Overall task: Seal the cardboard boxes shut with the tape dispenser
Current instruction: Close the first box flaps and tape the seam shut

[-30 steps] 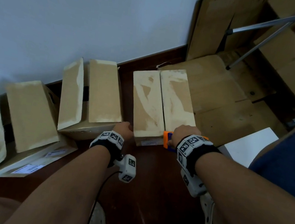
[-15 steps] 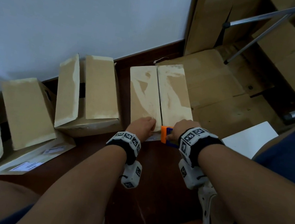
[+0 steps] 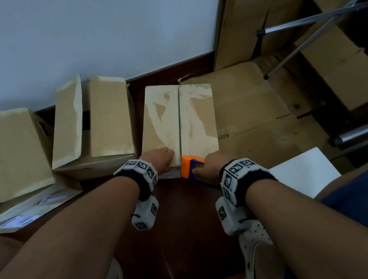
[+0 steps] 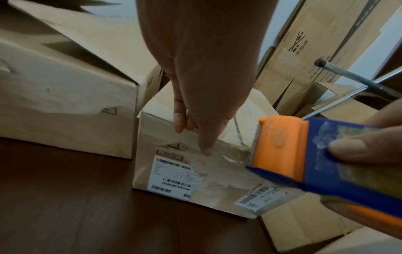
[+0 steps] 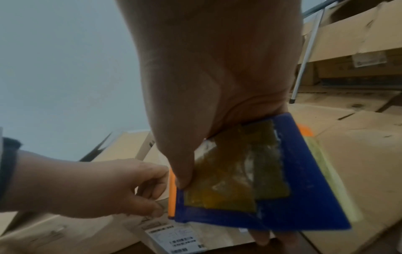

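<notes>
The closed box [image 3: 181, 120] sits on the dark floor [image 3: 188, 234] by the wall, with 2 open-flapped boxes [image 3: 101, 116] left of it and flattened cardboard [image 3: 252, 116] right of it. The right hand [image 3: 210, 166] grips the tape dispenser [image 3: 188, 167] at the box's near edge. The left hand [image 3: 161, 158] rests there, fingers curled. Only the left wrist view shows its fingertip [image 4: 206, 151] pressing clear tape [image 4: 222, 165] beside a barcode label [image 4: 172, 178].

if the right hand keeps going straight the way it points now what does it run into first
Most likely the closed box: the right hand holds the tape dispenser at its near edge, beside the left hand. Whether the dispenser already touches is unclear.
</notes>
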`<move>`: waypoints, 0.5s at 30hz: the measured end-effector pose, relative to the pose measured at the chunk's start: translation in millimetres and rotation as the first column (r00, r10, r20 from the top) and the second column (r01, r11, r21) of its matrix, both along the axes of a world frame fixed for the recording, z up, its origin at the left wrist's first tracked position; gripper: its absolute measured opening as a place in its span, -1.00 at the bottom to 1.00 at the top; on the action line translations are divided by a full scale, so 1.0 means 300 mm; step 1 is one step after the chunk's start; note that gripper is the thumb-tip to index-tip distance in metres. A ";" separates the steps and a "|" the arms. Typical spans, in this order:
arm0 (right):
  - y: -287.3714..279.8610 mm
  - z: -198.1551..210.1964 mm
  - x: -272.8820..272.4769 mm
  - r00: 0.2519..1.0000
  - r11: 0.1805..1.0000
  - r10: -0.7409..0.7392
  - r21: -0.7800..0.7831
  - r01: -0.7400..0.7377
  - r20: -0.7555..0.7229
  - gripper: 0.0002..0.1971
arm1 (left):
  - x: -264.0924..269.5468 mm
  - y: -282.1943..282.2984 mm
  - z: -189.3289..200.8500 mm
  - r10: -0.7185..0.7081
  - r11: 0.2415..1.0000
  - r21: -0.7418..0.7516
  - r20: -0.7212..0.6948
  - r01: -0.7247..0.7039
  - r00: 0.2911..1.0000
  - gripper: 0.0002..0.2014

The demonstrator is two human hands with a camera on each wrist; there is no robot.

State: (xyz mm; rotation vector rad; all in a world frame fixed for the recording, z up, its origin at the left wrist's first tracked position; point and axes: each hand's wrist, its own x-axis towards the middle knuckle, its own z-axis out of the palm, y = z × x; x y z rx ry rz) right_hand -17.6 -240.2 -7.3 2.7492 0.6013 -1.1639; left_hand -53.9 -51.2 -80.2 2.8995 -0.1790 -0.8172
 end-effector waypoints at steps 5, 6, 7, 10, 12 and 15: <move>0.019 -0.009 -0.022 1.000 1.000 0.012 -0.027 -0.012 0.006 -0.45 | -0.018 -0.005 -0.003 0.021 1.000 0.012 -0.034 -0.020 0.999 -0.75; 0.011 -0.013 -0.026 1.000 1.000 0.010 -0.030 -0.010 0.006 -0.46 | -0.016 -0.012 -0.005 0.022 1.000 0.014 -0.042 -0.022 0.999 -0.75; 0.014 -0.008 -0.023 1.000 1.000 0.016 -0.024 -0.016 0.012 -0.46 | -0.008 -0.006 -0.001 0.022 1.000 0.022 -0.046 -0.021 0.999 -0.75; -0.010 -0.009 -0.021 1.000 0.999 0.022 -0.032 -0.022 0.007 -0.45 | 0.005 -0.009 0.002 0.010 0.999 0.042 -0.076 -0.006 0.997 -0.75; -0.043 -0.004 -0.015 0.999 0.998 0.032 -0.047 -0.032 -0.004 -0.45 | 0.007 -0.010 0.000 0.001 0.999 0.048 -0.085 0.003 0.996 -0.76; -0.102 0.010 0.007 1.000 0.998 0.010 -0.058 -0.012 -0.019 -0.45 | 0.010 -0.007 -0.002 -0.018 0.998 0.056 -0.090 0.023 0.996 -0.76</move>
